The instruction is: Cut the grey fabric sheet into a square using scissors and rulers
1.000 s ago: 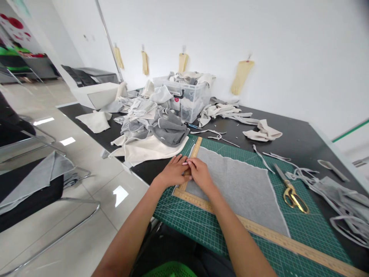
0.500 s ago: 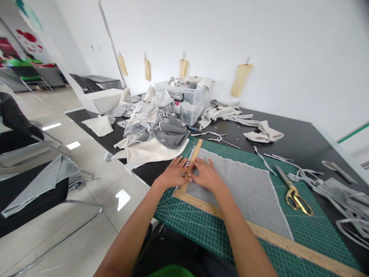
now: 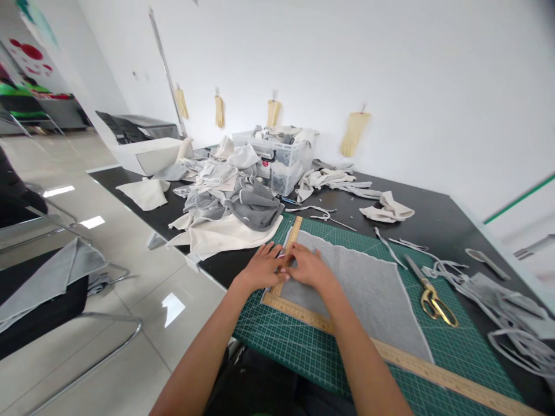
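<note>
A grey cloth piece (image 3: 368, 289) lies flat on a green cutting mat (image 3: 277, 341). Wooden rulers meet in a corner on it: a short arm (image 3: 295, 228) along its left edge and a long arm (image 3: 411, 364) along its near edge. My left hand (image 3: 262, 268) rests with fingers spread at the short arm. Beside it, my right hand (image 3: 310, 266) has bent fingers pressed together over the same arm. Something small and pale shows between the hands; what it is stays hidden. Gold-handled scissors (image 3: 433, 300) lie right of the cloth.
A heap of grey and cream cloth pieces (image 3: 234, 196) sits at the far left of the mat, before a clear plastic bin (image 3: 286, 167) full of cloth. Trimmed strips (image 3: 459, 283) and scraps (image 3: 388, 208) lie to the right and back. A blue pen (image 3: 289, 200) is near the heap.
The view has tilted slightly, shifting the scissors and strips left in the picture. My right fingers look more curled at the ruler; my left hand stays spread in place.
</note>
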`<control>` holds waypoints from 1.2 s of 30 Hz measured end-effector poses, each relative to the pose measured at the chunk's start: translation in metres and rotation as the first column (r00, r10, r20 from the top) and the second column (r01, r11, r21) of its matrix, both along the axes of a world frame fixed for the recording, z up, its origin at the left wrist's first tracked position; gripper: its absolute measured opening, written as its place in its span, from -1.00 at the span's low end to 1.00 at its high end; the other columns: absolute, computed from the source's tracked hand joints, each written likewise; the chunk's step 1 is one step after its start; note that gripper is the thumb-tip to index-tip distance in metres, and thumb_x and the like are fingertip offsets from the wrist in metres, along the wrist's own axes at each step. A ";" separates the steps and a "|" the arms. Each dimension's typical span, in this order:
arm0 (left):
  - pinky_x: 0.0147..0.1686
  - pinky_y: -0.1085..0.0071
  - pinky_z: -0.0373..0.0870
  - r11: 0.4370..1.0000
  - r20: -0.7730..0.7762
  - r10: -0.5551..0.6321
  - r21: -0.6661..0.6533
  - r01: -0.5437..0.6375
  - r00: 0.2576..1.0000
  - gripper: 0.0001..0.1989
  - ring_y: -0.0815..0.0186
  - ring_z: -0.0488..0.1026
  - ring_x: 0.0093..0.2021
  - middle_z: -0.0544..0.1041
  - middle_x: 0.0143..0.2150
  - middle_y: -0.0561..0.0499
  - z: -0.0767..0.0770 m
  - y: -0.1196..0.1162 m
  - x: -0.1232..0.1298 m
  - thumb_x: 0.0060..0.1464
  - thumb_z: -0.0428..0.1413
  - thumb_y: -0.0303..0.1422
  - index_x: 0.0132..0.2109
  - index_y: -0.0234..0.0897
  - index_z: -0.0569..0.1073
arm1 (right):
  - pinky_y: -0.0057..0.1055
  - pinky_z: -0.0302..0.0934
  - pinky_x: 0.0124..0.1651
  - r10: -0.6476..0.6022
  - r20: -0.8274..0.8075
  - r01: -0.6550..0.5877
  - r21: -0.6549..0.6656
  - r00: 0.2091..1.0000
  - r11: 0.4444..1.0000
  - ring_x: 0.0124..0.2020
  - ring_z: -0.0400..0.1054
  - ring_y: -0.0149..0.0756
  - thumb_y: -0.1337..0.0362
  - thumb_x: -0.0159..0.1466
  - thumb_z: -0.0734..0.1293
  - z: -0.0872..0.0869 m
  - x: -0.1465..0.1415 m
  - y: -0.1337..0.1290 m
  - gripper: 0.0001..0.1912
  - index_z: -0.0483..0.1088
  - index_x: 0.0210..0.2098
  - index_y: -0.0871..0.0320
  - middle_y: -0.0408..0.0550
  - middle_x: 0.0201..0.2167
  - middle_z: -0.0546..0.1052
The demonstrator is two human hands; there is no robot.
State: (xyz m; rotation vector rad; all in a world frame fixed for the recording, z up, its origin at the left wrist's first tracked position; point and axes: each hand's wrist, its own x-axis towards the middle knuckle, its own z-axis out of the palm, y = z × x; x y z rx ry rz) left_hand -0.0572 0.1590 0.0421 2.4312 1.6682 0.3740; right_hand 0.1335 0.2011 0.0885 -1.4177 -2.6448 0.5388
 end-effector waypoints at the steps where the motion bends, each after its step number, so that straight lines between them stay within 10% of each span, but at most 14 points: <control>1: 0.44 -0.12 -0.06 1.000 0.004 -0.001 0.007 0.001 1.000 -0.36 -0.13 0.03 0.48 0.18 0.47 -0.03 -0.001 0.000 0.000 0.20 0.17 -0.02 0.38 0.08 0.29 | 0.20 -0.09 0.40 -0.016 0.014 0.016 -0.009 1.000 1.000 0.44 0.07 0.14 0.03 0.24 0.43 0.004 -0.002 0.000 -0.48 0.48 0.15 0.05 0.13 0.45 0.22; 9: 0.42 -0.17 -0.03 0.999 0.023 -0.027 0.043 0.026 0.999 -0.44 -0.16 0.06 0.46 0.24 0.43 -0.09 -0.003 0.003 -0.002 0.18 0.20 -0.08 0.29 -0.06 0.41 | 0.27 0.10 0.26 -0.187 0.169 0.202 -0.078 0.968 0.976 0.14 0.43 0.16 0.27 0.01 0.57 0.028 -0.040 0.008 -0.43 0.54 0.03 0.11 0.20 0.07 0.59; 18: 0.40 -0.02 0.11 0.988 0.288 -0.105 0.136 0.068 0.952 -0.47 0.01 0.26 0.37 0.40 0.31 -0.13 -0.003 -0.004 -0.007 0.26 0.17 -0.18 0.31 -0.15 0.35 | 0.24 0.16 0.24 -0.200 0.179 0.218 -0.083 0.963 0.972 0.18 0.41 0.19 0.22 0.13 0.52 0.024 -0.040 0.009 -0.44 0.51 0.13 0.10 0.25 0.14 0.55; 23: 0.27 0.10 0.33 0.980 0.511 0.045 0.142 -0.136 0.858 -0.58 0.09 0.41 0.23 0.48 0.21 -0.17 -0.019 0.004 -0.009 0.31 0.09 -0.31 0.28 -0.23 0.36 | 0.24 0.17 0.23 -0.176 0.166 0.192 -0.085 0.970 0.978 0.19 0.39 0.22 0.18 -0.02 0.62 0.018 -0.037 0.012 -0.35 0.55 0.08 0.03 0.16 0.19 0.52; 36: 0.06 0.21 0.35 0.967 0.426 0.125 0.150 -0.207 0.896 -0.93 0.14 0.45 -0.02 0.57 -0.13 -0.06 -0.009 0.030 -0.015 0.13 0.22 -0.36 -0.24 -0.21 0.60 | 0.25 0.09 0.29 -0.186 0.162 0.202 -0.089 0.969 0.975 0.25 0.34 0.17 0.16 -0.07 0.67 0.009 -0.041 0.018 -0.27 0.55 0.11 -0.11 0.11 0.25 0.48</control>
